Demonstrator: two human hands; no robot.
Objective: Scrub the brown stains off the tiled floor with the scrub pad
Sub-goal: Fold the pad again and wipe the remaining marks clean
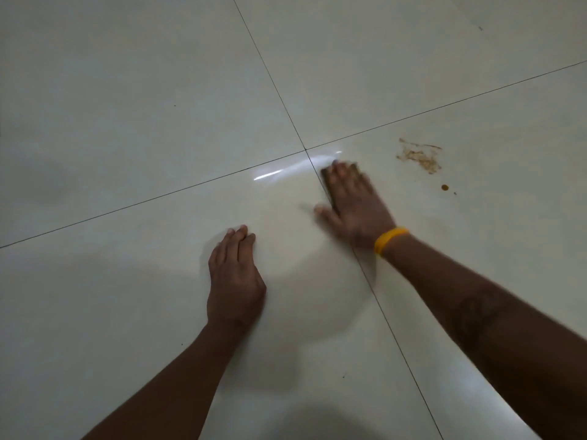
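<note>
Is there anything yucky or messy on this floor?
Yes. A brown smear and a small brown drop sit on the pale tile, to the right of the right hand, which presses a dark scrub pad down near where the tile lines cross. The left hand rests flat on the floor.

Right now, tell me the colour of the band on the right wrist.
Yellow: the wristband on the right hand, head view.

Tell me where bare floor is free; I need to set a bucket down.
Free: the far-left tile beyond both hands, and the far-right tile. Crowded: around the right hand on the scrub pad, the brown stains beside it, and the left hand.
</note>
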